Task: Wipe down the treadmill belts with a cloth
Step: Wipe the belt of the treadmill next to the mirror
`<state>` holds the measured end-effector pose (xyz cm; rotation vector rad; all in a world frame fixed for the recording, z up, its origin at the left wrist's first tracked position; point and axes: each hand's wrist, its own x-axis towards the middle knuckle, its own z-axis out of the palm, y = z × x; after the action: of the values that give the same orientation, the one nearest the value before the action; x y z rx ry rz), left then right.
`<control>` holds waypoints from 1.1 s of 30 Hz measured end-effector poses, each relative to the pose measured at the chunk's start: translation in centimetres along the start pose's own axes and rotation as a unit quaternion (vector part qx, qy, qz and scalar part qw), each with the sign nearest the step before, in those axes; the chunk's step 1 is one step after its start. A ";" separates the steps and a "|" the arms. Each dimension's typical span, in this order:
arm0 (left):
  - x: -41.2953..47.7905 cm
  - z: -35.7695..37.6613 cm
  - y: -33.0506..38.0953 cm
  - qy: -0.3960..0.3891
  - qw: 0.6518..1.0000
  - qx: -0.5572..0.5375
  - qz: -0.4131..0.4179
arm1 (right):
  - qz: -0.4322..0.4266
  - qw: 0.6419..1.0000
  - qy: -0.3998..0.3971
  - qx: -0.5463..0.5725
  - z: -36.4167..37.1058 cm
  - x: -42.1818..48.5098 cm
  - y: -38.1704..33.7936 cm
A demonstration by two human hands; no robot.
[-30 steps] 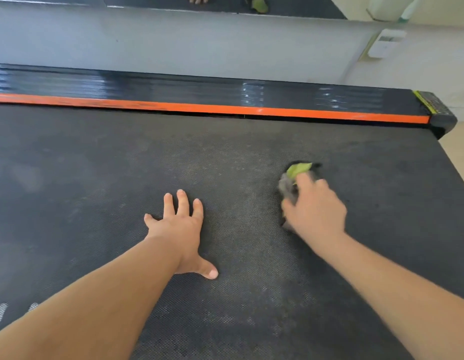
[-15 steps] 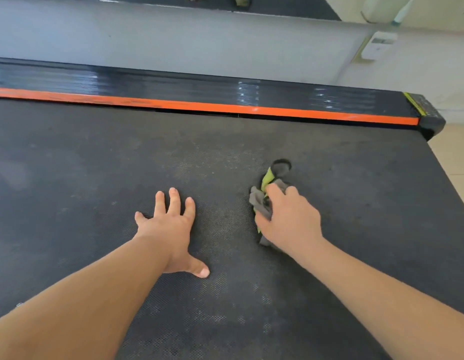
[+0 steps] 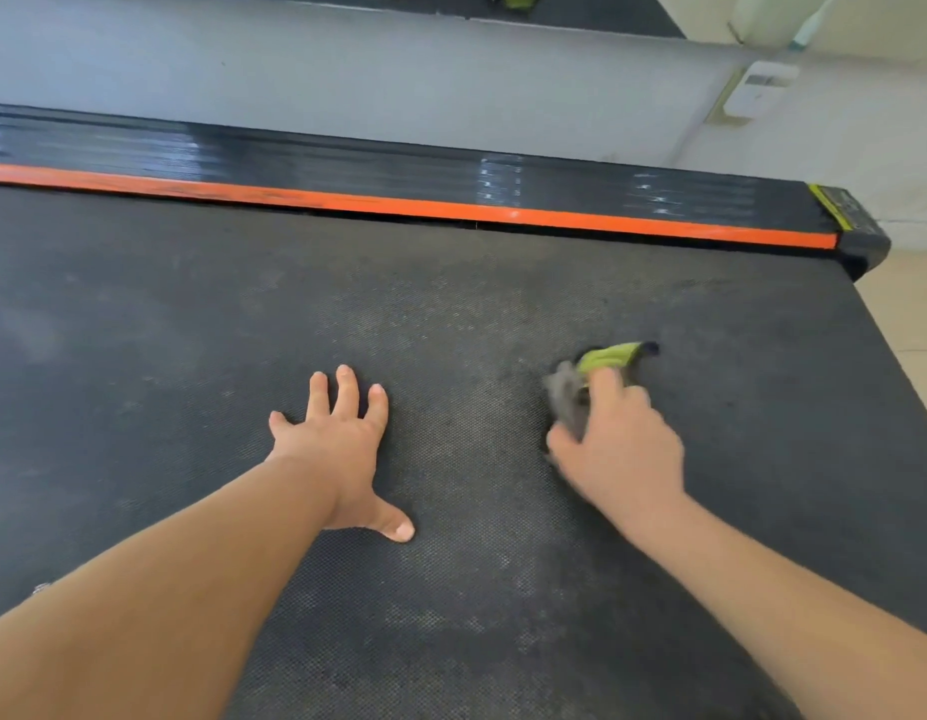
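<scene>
The dusty black textured treadmill belt [image 3: 451,314] needs firm overlapping strokes; right hand [image 3: 620,449] grasps the crumpled grey-green cloth [image 3: 586,376], flat left hand [image 3: 342,444] braces

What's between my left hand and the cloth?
Only bare belt, dusty in patches, in the head view. The left hand lies flat on it; the right hand grips the cloth.

No legible text is recorded. A yellow-green label [image 3: 831,202] is borne by the dark plastic end cap [image 3: 866,246] at the far right corner of the black textured treadmill belt [image 3: 451,314]; its print is blurred.
</scene>
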<state>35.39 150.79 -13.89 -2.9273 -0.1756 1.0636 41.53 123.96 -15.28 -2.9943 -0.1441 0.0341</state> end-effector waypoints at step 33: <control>0.2 0.1 -0.1 0.001 1.000 0.007 0.005 | -0.269 0.962 -0.017 0.046 3.1 -0.5 -6.6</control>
<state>35.44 150.89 -14.11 -2.9198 -0.1537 1.0576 40.31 130.86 -17.34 -2.7565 -0.9216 0.0310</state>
